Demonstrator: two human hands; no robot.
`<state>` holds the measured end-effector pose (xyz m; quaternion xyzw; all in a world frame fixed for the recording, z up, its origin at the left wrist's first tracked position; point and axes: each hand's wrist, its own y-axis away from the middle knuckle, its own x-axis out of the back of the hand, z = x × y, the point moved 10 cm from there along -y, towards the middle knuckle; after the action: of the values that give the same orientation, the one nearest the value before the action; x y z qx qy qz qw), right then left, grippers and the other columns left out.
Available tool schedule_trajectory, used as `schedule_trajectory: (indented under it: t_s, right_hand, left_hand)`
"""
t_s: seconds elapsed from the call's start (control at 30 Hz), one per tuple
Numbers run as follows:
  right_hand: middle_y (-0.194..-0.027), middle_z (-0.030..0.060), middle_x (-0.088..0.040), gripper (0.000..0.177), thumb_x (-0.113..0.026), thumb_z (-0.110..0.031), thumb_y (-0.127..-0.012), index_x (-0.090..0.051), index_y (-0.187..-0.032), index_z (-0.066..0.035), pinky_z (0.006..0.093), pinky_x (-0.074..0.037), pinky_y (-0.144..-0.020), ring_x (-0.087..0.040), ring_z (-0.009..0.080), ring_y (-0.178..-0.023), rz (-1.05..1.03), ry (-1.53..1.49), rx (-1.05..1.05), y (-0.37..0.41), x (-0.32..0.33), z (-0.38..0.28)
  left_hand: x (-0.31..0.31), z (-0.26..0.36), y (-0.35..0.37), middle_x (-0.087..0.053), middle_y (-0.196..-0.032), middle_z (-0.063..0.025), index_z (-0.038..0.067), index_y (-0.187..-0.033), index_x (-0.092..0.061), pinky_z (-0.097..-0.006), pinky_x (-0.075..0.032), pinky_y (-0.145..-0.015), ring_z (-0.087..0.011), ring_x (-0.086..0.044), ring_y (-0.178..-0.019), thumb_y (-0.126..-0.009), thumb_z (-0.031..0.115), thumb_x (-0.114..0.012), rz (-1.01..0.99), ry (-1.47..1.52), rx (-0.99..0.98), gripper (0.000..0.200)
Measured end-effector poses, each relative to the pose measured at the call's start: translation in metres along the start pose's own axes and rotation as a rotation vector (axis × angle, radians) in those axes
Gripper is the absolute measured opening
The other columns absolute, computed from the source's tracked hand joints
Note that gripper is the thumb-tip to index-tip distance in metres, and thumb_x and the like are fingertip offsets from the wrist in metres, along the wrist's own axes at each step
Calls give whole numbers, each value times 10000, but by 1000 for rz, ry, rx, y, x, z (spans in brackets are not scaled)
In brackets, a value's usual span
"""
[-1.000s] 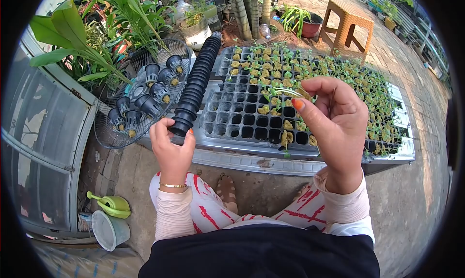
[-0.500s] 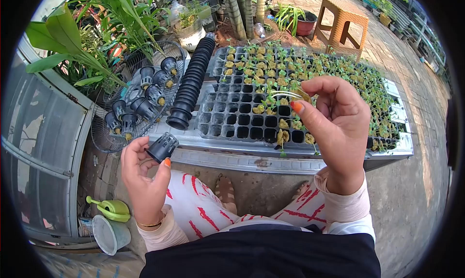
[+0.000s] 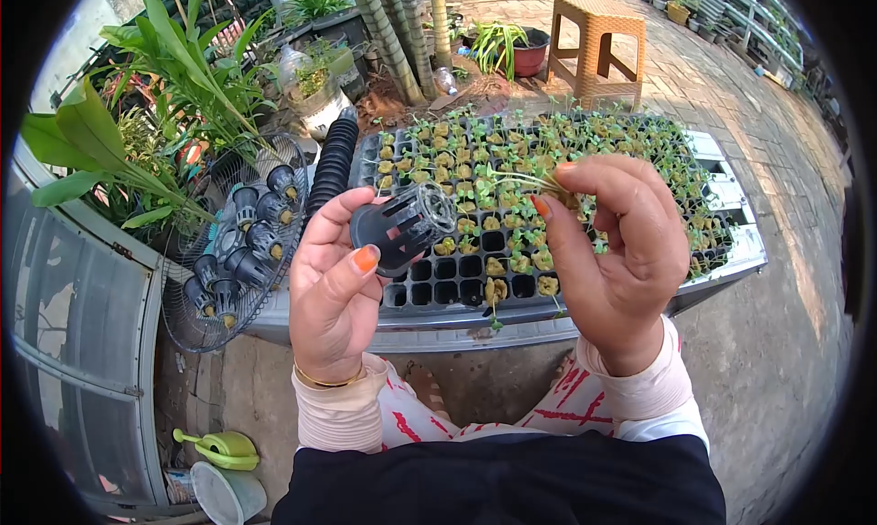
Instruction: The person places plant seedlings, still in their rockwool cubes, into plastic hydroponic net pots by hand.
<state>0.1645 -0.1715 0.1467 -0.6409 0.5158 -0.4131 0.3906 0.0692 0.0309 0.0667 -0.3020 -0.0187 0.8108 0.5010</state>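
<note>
My left hand (image 3: 336, 283) is closed around a black slotted net pot (image 3: 402, 228), tipped so its slotted end points up and to the right. Pinched in my right hand (image 3: 626, 251) is a seedling (image 3: 525, 180); its pale stems stick out leftward, and its lower part is mostly hidden by the fingers. The two hands are apart, both held above the black seedling tray (image 3: 445, 292). Small green sprouts in brownish plugs fill many of the tray's cells, while several cells at the front left hold no plug.
Left of the tray, a wire basket (image 3: 187, 328) holds several net pots with plugs. A stack of black net pots (image 3: 334, 164) lies beside it. Behind stands a brown stool (image 3: 598, 50). A green watering can (image 3: 224, 449) and a pale bucket (image 3: 228, 496) are on the ground.
My left hand has brought the net pot up and to the right, nearer my right hand. The seedling stays pinched in my right hand. The camera view has shifted.
</note>
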Motion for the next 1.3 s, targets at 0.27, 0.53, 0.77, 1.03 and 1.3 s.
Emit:
schedule_trajectory:
  t_s: [0.27, 0.53, 0.77, 1.03, 1.3]
  right_hand:
    - [-803, 123, -616, 286, -719, 92, -638, -638, -897, 4, 318, -483, -588, -607, 254, -696, 6, 36, 42, 8, -1, 6]
    - [-868, 117, -616, 319, -731, 78, -664, -623, -953, -6, 258, -445, -569, -588, 186, -714, -50, -57, -26, 12, -9, 11]
    - [-802, 126, -615, 286, -730, 75, -624, -647, -890, 8, 317, -481, -584, -603, 255, -674, -33, -56, -45, 12, -13, 7]
    - [-791, 117, -603, 295, -726, 73, -611, -647, -885, 1, 321, -469, -565, -593, 252, -662, -83, -47, -20, 13, -18, 3]
    - [-782, 111, -592, 311, -703, 86, -592, -642, -886, 5, 320, -444, -529, -572, 246, -637, -43, -8, 148, 15, -15, -4]
  left_hand:
    - [-2, -30, -8, -589, -1122, -196, -56, -1291, -348, -506, -500, -923, -305, -613, -1050, -809, 106, -650, -19, 87, 120, 592]
    - [-6, -39, -8, -565, -1157, -199, -34, -1283, -369, -506, -493, -929, -315, -588, -1084, -814, 93, -629, -39, 193, 188, 552]
    - [-7, -39, -5, -568, -1163, -182, -5, -1275, -383, -502, -473, -952, -285, -586, -1097, -838, 86, -594, -60, 260, 219, 494]
    - [-5, -37, -3, -573, -1157, -185, -3, -1276, -380, -517, -461, -963, -287, -590, -1092, -837, 88, -599, -52, 257, 218, 498]
    - [5, -39, -2, -481, -1239, -299, -36, -1320, -312, -575, -456, -951, -501, -459, -1178, -797, 77, -629, 2, 253, 213, 622]
